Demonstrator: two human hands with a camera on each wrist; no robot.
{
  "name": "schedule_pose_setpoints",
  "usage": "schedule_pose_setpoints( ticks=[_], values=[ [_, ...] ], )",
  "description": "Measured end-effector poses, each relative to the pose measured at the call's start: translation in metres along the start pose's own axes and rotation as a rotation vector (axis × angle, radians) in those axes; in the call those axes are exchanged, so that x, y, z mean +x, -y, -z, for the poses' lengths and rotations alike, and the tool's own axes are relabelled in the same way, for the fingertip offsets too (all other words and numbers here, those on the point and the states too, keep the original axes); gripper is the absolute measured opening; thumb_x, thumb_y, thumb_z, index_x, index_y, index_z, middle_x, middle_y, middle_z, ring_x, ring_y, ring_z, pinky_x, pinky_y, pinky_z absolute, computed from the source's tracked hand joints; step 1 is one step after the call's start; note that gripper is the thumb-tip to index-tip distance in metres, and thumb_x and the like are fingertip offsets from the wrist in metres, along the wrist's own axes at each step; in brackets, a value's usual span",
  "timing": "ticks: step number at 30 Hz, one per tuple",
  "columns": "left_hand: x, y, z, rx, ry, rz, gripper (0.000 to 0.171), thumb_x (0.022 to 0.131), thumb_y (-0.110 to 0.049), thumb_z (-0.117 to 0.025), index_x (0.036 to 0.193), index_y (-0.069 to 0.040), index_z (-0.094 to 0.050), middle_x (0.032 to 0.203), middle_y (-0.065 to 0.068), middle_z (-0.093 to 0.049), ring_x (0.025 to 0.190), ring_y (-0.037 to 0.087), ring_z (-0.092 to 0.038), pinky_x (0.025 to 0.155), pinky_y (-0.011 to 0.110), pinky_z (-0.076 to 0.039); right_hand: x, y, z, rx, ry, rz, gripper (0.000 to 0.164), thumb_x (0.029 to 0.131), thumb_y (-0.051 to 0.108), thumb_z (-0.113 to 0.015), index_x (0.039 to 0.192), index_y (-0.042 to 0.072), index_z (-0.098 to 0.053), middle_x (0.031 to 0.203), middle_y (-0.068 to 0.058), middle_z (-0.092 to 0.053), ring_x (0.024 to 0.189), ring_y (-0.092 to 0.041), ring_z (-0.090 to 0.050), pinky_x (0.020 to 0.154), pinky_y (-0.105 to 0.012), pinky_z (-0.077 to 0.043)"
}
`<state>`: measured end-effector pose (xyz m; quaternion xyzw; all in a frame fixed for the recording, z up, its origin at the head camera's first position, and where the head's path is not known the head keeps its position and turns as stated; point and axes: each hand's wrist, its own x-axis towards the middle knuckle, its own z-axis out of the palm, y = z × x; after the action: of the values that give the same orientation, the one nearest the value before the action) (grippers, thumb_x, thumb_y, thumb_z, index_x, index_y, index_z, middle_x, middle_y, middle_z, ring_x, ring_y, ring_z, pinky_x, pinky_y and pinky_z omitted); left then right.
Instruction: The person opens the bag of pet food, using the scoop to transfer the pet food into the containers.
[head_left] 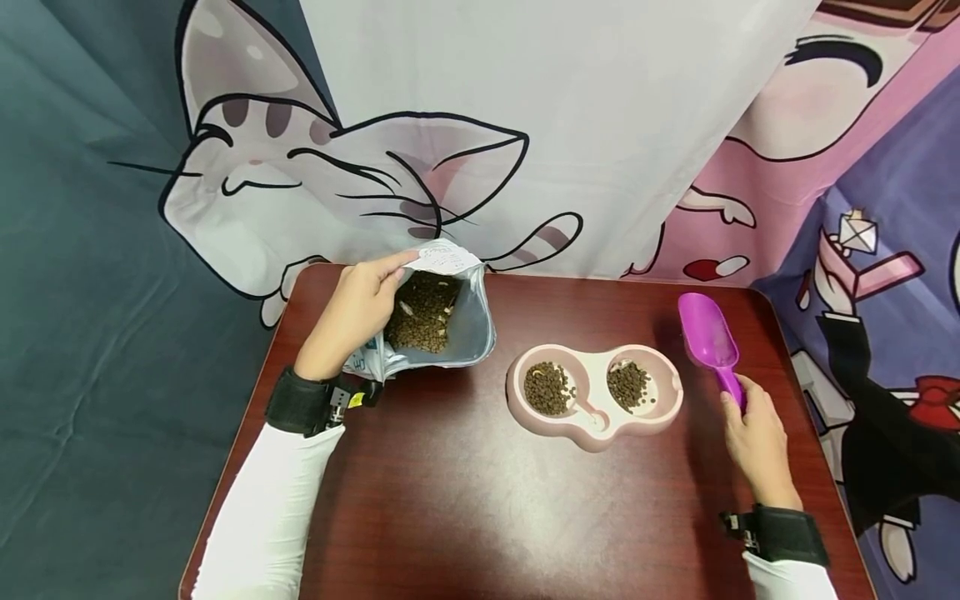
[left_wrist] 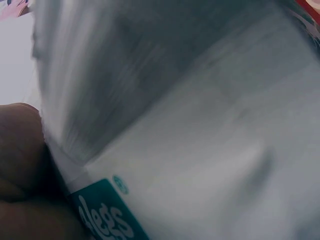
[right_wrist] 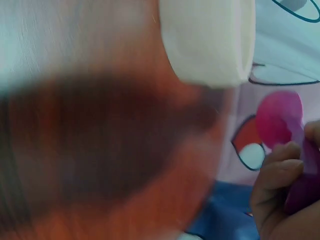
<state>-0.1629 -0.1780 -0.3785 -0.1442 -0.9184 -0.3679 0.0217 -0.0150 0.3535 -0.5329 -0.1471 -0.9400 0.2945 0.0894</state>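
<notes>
At the table's back left stands an open silver bag (head_left: 477, 321) with brown kibble (head_left: 423, 312) inside. My left hand (head_left: 358, 302) pinches the bag's top edge at a white label; the left wrist view is filled by the bag's silver side (left_wrist: 200, 165). On the right, my right hand (head_left: 759, 433) grips the handle of a purple scoop (head_left: 708, 333), whose bowl points toward the back of the table and shows no kibble in it. Between the hands sits a pink double pet bowl (head_left: 555, 427), with a small heap of kibble in each of its two hollows.
The dark red wooden table (head_left: 480, 517) has its right edge close beside my right hand. Behind it hangs a cloth backdrop (head_left: 570, 125) with cartoon cats and figures, near the bag's back side.
</notes>
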Motion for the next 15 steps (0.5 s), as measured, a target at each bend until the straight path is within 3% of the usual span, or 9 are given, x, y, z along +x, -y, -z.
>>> schedule_pose_setpoints(
  ticks=[5, 11, 15],
  values=[
    [-0.001, 0.000, 0.000, -0.001, -0.004, -0.001, 0.038, 0.109, -0.010, -0.048, 0.143, -0.010, -0.063, 0.118, 0.017, -0.067, 0.058, 0.020, -0.040, 0.067, 0.038, -0.039, -0.008, 0.001, -0.024, 0.149, -0.039, -0.122, 0.047, 0.109, 0.015, -0.047, 0.151, -0.006, -0.041, 0.137, -0.035, -0.050, 0.124, -0.050, -0.049, 0.101, -0.063, -0.035],
    [-0.002, 0.000, -0.001, 0.000, -0.003, -0.001, 0.038, 0.109, -0.010, -0.048, 0.143, -0.009, -0.063, 0.116, 0.017, -0.067, 0.057, 0.020, -0.040, 0.065, 0.037, -0.039, -0.017, -0.003, -0.048, 0.246, -0.090, -0.238, 0.048, 0.110, 0.018, -0.042, 0.151, -0.007, -0.038, 0.133, -0.033, -0.051, 0.115, -0.044, -0.048, 0.095, -0.054, -0.034],
    [-0.002, 0.000, -0.001, 0.001, -0.003, 0.001, 0.038, 0.109, -0.011, -0.047, 0.144, -0.010, -0.063, 0.116, 0.017, -0.066, 0.058, 0.021, -0.040, 0.067, 0.038, -0.039, -0.021, -0.005, -0.060, 0.271, -0.123, -0.273, 0.047, 0.109, 0.017, -0.043, 0.149, -0.007, -0.040, 0.135, -0.035, -0.051, 0.117, -0.045, -0.048, 0.096, -0.056, -0.034]
  ],
)
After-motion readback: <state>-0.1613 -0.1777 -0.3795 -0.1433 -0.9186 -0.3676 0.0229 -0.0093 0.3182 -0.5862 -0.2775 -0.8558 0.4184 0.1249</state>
